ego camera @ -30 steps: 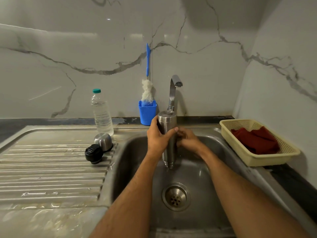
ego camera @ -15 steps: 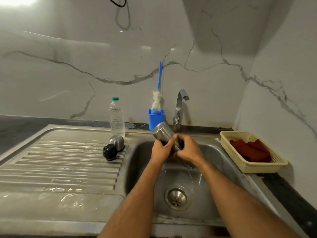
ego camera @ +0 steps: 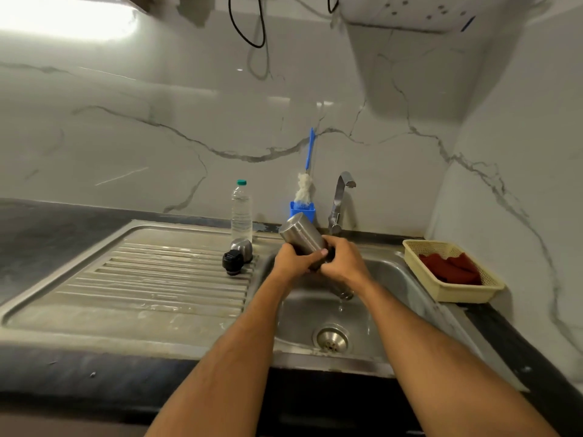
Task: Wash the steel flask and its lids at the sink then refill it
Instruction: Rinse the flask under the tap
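head view, looking forward and down, sink (ego camera: 394, 272) near

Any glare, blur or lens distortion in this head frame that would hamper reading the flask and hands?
Head view: blown-out glare in the upper left corner, away from the work; wide-angle bending of the counter edge and wall; the steel flask is slightly soft but readable, tilted mouth-down over the sink, gripped by left hand and right hand.

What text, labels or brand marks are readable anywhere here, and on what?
None readable.
Plastic water bottle: clear, no label or print visible.
Steel flask, held in both hands: plain brushed metal, no marking visible.
Black lid and steel lid on the drainboard: no marking visible.
White unit at top: dots only, blurred, no lettering legible.
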